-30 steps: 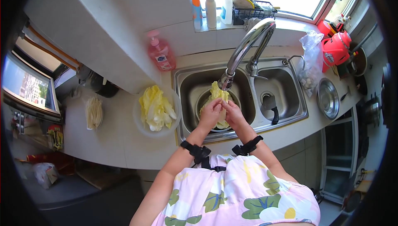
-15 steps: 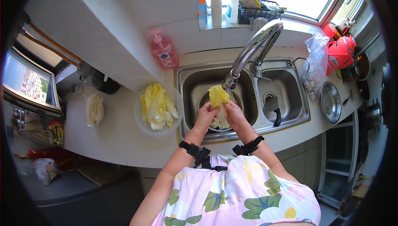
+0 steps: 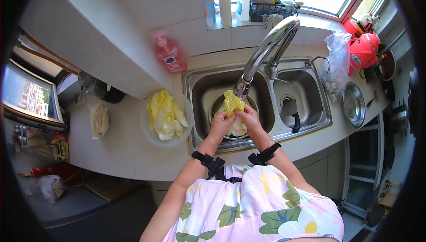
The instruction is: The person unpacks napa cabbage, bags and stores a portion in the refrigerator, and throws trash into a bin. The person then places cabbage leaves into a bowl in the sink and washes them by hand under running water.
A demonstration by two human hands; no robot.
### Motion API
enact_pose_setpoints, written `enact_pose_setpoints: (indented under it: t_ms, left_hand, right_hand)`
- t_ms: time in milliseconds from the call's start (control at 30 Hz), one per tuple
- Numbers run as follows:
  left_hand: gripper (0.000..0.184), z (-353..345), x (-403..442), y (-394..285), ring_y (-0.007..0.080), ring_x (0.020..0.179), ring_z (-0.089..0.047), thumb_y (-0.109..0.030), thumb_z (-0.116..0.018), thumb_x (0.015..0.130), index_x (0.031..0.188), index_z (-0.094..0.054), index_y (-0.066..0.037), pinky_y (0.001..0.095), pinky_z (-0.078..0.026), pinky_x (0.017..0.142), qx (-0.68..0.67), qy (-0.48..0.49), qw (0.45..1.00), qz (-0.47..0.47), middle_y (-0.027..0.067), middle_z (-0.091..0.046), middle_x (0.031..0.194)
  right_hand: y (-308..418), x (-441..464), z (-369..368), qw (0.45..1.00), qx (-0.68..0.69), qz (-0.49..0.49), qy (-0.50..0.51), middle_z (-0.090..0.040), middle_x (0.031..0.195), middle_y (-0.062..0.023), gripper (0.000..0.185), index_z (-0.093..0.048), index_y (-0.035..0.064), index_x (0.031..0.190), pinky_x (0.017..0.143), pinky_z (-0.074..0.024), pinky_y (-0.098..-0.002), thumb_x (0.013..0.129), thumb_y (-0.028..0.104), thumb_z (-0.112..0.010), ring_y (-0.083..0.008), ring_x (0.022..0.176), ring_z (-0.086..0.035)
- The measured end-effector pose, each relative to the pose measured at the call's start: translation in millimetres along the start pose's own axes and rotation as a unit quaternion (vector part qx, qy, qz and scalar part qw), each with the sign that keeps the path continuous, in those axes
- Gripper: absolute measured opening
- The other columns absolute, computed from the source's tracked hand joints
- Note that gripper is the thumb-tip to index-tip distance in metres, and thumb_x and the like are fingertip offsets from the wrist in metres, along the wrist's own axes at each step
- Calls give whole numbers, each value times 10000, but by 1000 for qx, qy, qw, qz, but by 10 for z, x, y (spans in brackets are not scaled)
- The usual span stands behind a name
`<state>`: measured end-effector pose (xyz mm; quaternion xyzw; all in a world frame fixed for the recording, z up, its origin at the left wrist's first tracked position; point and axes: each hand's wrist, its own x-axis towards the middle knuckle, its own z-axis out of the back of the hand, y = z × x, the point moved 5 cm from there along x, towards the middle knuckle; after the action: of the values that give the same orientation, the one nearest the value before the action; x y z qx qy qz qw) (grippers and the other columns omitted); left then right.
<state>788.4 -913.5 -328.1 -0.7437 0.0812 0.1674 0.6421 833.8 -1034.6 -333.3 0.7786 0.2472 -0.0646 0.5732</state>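
Note:
Under the chrome faucet (image 3: 271,49), a yellow cabbage leaf (image 3: 233,102) is held between both hands. My left hand (image 3: 222,124) pinches its left edge, and my right hand (image 3: 249,118) grips its right side. Below them, a round metal bowl (image 3: 251,101) in the left basin holds more pale leaves, partly hidden by my hands. On the counter left of the sink, a translucent bowl (image 3: 188,129) contains yellow-white cabbage leaves (image 3: 164,115).
A black-handled tool (image 3: 291,111) lies in the right basin. Right of the sink are a plastic bag (image 3: 337,60) and a steel bowl (image 3: 353,104). A pink soap bottle (image 3: 170,55) stands behind the left bowl; white enoki-like mushrooms (image 3: 99,121) lie far left.
Both hands have moved slightly apart from their position a second ago, and more of the leaf's yellow top is spread between them. The camera view has shifted slightly.

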Motion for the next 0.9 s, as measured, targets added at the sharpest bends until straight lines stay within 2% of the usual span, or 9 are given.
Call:
enact_pose_setpoints:
  t_ms: [100,167,433,533,600,633,733,800,900]
  left_hand:
    - [257,-33,-3,46,73,811,-592,-133,-650,876,1093,-605,-4,220,-481,707,-58,36,998,16,18,-640,951]
    - [261,-42,-26,4,76,809,-597,-137,-642,882,1104,-602,-7,223,-484,700,-65,38,997,26,17,-640,952]
    - [276,-34,-10,-7,79,811,-605,-155,-617,899,1137,-593,-17,227,-490,685,-107,23,993,44,19,-639,979]
    - [319,-51,21,21,87,854,-603,-178,-627,899,1169,-580,-14,235,-487,738,-104,0,994,47,28,-636,1020]
    - [366,3,27,-83,98,892,-596,-197,-643,893,1198,-566,-10,249,-474,799,76,-132,986,-62,35,-632,1051]
    - [366,6,30,-102,98,892,-596,-197,-643,893,1198,-566,-10,249,-474,799,76,-131,986,-62,35,-632,1051]
    - [396,21,39,-188,99,916,-588,-187,-657,880,1213,-556,3,261,-464,829,76,-78,991,-84,37,-630,1067]
    - [396,-40,55,-48,89,924,-579,-160,-657,873,1216,-553,9,259,-465,826,-1,47,998,53,36,-627,1077]
    - [394,3,123,38,84,935,-576,-142,-656,866,1221,-557,-1,256,-467,827,4,28,1000,8,33,-627,1088]
  right_hand:
    - [16,24,48,999,-25,-15,-35,-649,948,-26,239,-622,45,1052,738,-489,-269,860,186,-640,-107,864,-612]
    - [70,-70,31,992,25,-95,-82,-639,834,-3,187,-646,76,981,683,-482,-225,893,236,-604,-117,732,-618]
    - [-98,-5,141,984,113,-132,-34,-633,938,-8,298,-589,124,1080,714,-478,-289,926,373,-532,-125,811,-599]
    - [-141,13,164,983,124,-137,-19,-619,931,4,295,-584,147,1085,716,-465,-305,923,388,-534,-121,810,-575]
    - [-144,9,169,981,132,-139,-19,-615,929,-1,286,-584,146,1080,716,-466,-308,924,380,-534,-123,810,-572]
    - [-148,6,178,980,141,-142,-22,-613,939,-7,286,-581,143,1088,717,-468,-311,927,374,-532,-125,817,-572]
    - [-154,5,177,975,162,-148,-14,-610,956,-14,285,-576,140,1102,719,-473,-313,933,364,-528,-130,826,-574]
    - [-169,10,177,973,173,-153,-2,-609,963,-15,285,-574,140,1110,720,-475,-313,936,360,-526,-132,829,-576]
    - [-115,-14,168,983,91,-160,8,-612,994,-20,311,-563,127,1137,744,-482,-325,937,362,-528,-141,868,-580]
